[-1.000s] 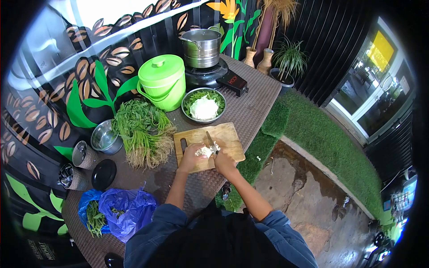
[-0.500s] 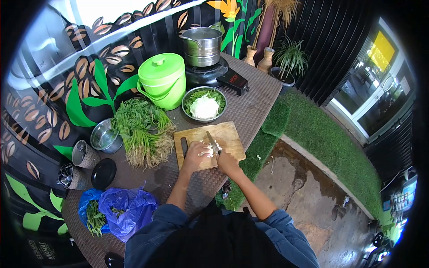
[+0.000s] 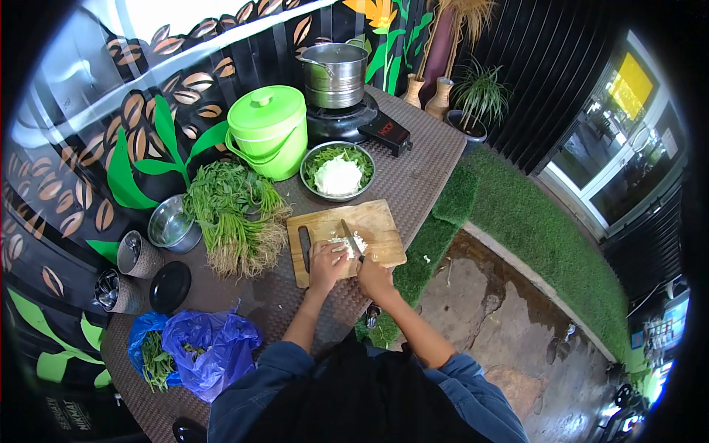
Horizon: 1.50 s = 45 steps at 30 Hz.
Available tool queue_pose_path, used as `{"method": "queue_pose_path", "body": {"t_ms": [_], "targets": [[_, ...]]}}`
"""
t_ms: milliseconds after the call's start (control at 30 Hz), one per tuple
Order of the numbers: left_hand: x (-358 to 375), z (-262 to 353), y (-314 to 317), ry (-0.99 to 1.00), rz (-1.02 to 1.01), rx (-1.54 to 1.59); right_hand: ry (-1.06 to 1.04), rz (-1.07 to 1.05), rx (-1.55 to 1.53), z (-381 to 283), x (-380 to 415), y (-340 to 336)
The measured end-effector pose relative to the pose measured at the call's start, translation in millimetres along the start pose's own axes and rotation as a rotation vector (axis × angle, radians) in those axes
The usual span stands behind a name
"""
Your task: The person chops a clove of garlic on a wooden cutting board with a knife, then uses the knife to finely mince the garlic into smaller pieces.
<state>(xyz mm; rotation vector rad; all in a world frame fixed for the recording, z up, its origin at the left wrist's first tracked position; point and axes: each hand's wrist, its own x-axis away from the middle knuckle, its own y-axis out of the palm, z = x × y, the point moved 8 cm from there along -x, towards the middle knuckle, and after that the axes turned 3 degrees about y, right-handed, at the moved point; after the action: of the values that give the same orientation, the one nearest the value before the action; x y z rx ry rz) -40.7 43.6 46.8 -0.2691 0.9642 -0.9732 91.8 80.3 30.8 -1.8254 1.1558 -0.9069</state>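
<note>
Knife point(image 3: 350, 238) in right hand point(image 3: 375, 280), white pieces point(image 3: 360, 242) beside left hand point(image 3: 325, 266)

One knife point(image 3: 350, 237), one cutting board point(image 3: 379, 224), one green bucket point(image 3: 267, 133) and two vases point(image 3: 441, 96) show.

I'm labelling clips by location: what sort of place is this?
Probably an outdoor cooking corner, perhaps at a café, though I can't be sure. A pot sits on a stove, grass lies beyond the table, and a mural shows what look like coffee beans.
</note>
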Motion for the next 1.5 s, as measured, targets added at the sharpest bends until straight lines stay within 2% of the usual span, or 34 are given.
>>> {"method": "queue_pose_path", "body": {"t_ms": [67, 200, 267, 367, 567, 767, 967, 1233, 1333, 1500], "targets": [[-0.3, 0.1, 2.0, 0.001, 0.002, -0.011, 0.1, -0.005, -0.018, 2.0, 9.9, 7.0], [-0.2, 1.9, 1.6, 0.029, 0.016, -0.093, 0.114, -0.009, -0.04, 1.0, 0.6, 13.7], [1.7, -0.7, 4.4, -0.009, 0.028, -0.074, 0.01, 0.009, -0.038, 1.8, -10.6, 6.7], [0.7, -5.4, 4.2, -0.059, 0.042, -0.039, -0.037, 0.001, 0.001, 3.7, -13.5, 0.4], [0.7, -1.4, 0.8, -0.052, 0.036, -0.038, 0.111, -0.028, -0.04, 0.1, 7.4, 12.8], [0.1, 7.1, -2.6, -0.001, 0.042, -0.121, 0.001, -0.018, -0.072, 4.7, -13.9, -2.7], [0.9, 1.6, -0.5, -0.022, 0.037, -0.074, 0.095, 0.043, 0.032, -1.8, 11.4, 18.1], [0.8, 1.7, -1.8, -0.055, 0.033, -0.085, -0.032, 0.075, 0.021, -5.3, 1.8, 1.8], [1.2, -1.4, 1.1, -0.05, 0.028, -0.056, 0.064, 0.085, 0.016, -3.7, 9.5, 21.2], [1.4, 1.6, -1.8, -0.027, 0.042, -0.062, 0.011, 0.059, -0.006, -6.9, -4.2, 15.0]]}}
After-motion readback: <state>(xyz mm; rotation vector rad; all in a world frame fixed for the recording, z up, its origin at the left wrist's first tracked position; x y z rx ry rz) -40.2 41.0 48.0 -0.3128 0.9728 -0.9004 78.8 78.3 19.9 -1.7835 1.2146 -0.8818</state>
